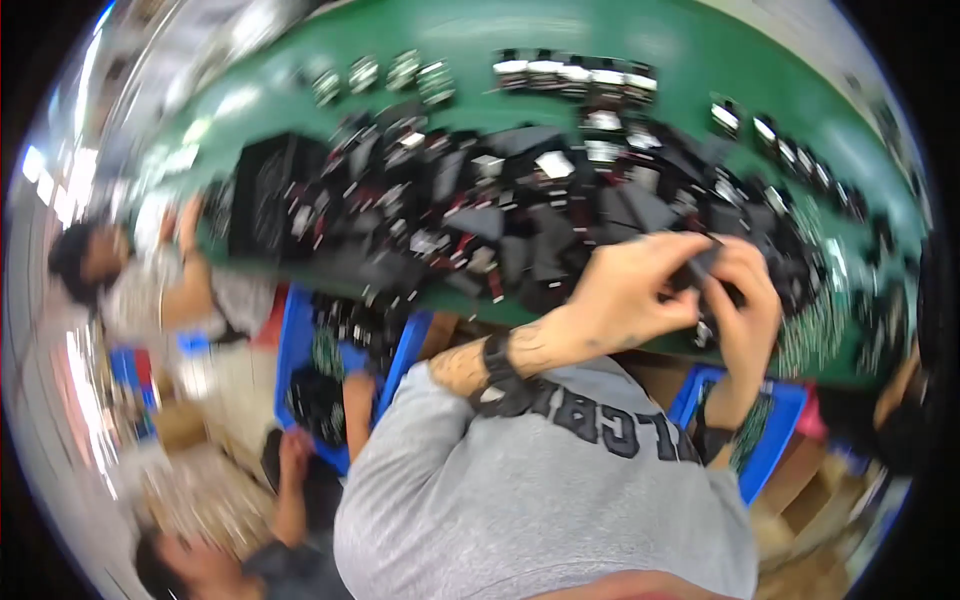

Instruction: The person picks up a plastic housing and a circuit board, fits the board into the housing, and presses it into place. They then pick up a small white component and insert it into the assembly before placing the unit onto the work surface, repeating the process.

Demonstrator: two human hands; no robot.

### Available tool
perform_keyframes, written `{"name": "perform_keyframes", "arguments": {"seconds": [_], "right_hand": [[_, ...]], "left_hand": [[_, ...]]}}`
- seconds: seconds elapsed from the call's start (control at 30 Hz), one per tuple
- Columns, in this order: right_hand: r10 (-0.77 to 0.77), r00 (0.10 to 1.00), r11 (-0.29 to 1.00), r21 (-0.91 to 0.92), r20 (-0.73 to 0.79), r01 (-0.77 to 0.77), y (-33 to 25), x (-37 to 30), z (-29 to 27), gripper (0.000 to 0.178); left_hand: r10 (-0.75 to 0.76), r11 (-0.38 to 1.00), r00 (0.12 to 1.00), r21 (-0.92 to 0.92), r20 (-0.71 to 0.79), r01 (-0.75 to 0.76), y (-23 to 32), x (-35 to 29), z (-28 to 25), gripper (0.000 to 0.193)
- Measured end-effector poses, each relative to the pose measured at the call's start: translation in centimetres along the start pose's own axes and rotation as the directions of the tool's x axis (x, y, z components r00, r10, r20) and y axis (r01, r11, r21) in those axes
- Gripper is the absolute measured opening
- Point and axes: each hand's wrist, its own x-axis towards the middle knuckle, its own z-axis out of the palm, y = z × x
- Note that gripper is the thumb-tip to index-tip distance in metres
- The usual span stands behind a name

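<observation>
Grip of left hand (622,292) and right hand (748,298): closed on dark part (700,264), over near right tabletop (475,32). Loose black pieces (478,222) lie heaped; far black-and-silver units (607,78) stand rowed; completion undeterminable.

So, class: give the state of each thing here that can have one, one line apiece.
Left hand: pinched on the small black part
Right hand: pinched on the same part
Small black part: held between both hands, blurred
Heap of dark parts: jumbled
Back row of pieces: lined up
Left blue bin: open-topped, dark things inside
Right blue bin: open-topped, partly hidden
</observation>
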Motion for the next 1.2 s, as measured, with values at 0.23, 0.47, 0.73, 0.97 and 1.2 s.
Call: {"name": "perform_keyframes", "arguments": {"seconds": [0.23, 0.47, 0.73, 0.97, 1.2], "right_hand": [[-0.295, 0.947, 0.949, -0.075, 0.124, 0.306, -0.1, 0.1, 0.0, 0.019], [-0.532, 0.746, 0.796, -0.065, 0.401, 0.602, -2.6, 1.2, -0.4, 0.020], [-0.021, 0.998, 1.000, 0.023, 0.066, 0.020, 0.1, -0.3, 1.9, 0.008], [0.121, 0.944, 0.968, 0.247, -0.308, -0.044, 1.7, -1.4, 4.7, 0.008], [-0.189, 0.931, 0.981, -0.024, -0.312, 0.191, -1.1, -1.2, 5.7, 0.015]], "left_hand": [[-0.095, 0.972, 0.992, -0.208, 0.084, 0.111, -0.6, -1.1, -2.4, 0.039], [-0.432, 0.493, 0.814, -0.654, 0.389, 0.574, -2.3, -2.5, -4.4, 0.039], [-0.199, 0.951, 0.976, -0.260, -0.090, 0.170, -0.6, -2.7, -3.9, 0.041], [-0.013, 0.988, 0.984, -0.156, -0.176, -0.014, -0.7, -1.4, -2.9, 0.043], [-0.087, 0.978, 0.977, -0.203, -0.193, 0.047, 0.3, -0.9, -4.0, 0.048]]}}
